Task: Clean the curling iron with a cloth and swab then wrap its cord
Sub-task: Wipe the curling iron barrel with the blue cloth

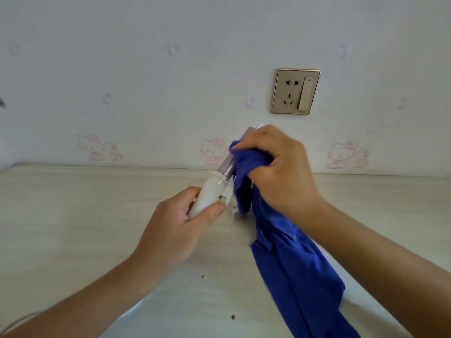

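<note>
1. My left hand (180, 230) curls round the white handle of the curling iron (210, 193), lifted just above the table (73, 215), near the middle. I should hold it tight so it cannot spin.
2. My right hand (275, 167) squeezes the blue cloth (292, 264) round the purple barrel (228, 167). I should rub from handle to tip, all the way round.
3. A pale line at the near left edge may be the cord (17, 320); I cannot tell.
4. Cloth and hand hide most of the barrel. I see no swab.
</note>
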`<state>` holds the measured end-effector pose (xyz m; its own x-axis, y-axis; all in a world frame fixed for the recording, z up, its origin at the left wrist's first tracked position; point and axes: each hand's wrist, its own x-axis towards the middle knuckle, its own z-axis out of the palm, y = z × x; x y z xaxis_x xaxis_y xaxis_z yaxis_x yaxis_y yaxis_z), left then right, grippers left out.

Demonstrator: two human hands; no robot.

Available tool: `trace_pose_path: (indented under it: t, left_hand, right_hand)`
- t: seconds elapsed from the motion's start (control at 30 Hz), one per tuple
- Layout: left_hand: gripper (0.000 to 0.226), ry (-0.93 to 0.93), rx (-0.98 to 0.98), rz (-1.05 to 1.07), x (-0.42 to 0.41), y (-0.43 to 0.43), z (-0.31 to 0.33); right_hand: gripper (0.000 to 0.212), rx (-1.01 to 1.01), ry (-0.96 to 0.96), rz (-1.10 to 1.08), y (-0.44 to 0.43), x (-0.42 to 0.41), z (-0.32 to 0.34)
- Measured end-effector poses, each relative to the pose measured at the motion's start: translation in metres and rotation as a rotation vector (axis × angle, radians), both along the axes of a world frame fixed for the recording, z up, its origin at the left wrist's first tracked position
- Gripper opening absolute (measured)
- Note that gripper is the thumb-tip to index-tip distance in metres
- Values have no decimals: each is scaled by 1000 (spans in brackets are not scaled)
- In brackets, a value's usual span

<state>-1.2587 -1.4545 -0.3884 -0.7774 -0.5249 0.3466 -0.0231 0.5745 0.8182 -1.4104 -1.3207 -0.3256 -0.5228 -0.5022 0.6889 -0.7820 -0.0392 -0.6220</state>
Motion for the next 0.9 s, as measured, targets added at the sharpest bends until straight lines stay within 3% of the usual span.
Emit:
trace_pose_path:
  t: [0.1, 0.17, 0.37, 0.43, 0.5, 0.6, 0.73, 0.83, 0.9]
  left_hand:
    - [29, -16, 20, -26, 1, 3, -2]
    - [35, -25, 29, -37, 2, 4, -4]
    - [10, -45, 5, -18, -2, -6, -3]
    - [3, -65, -54, -19, -1, -8, -3]
    - [12, -37, -70, -35, 1, -8, -3]
    - [16, -8, 14, -87, 3, -4, -2]
    - [41, -27, 81, -61, -1, -4, -2]
    - [32, -35, 68, -36, -3, -11, 1]
    - [21, -45, -12, -44, -2, -11, 2]
  right_hand:
    - [53, -60, -23, -130, 7, -18, 10]
    - [51, -60, -19, -106, 7, -16, 9]
    - [41, 135, 61, 142, -6, 21, -20]
    - [42, 50, 19, 71, -6, 11, -15]
    - [46, -20, -24, -45, -2, -6, -5]
    - [52, -51, -23, -144, 4, -21, 3]
    - [42, 13, 37, 20, -3, 7, -14]
    - [43, 109, 95, 128, -8, 25, -28]
    - [45, 65, 73, 90, -8, 17, -23]
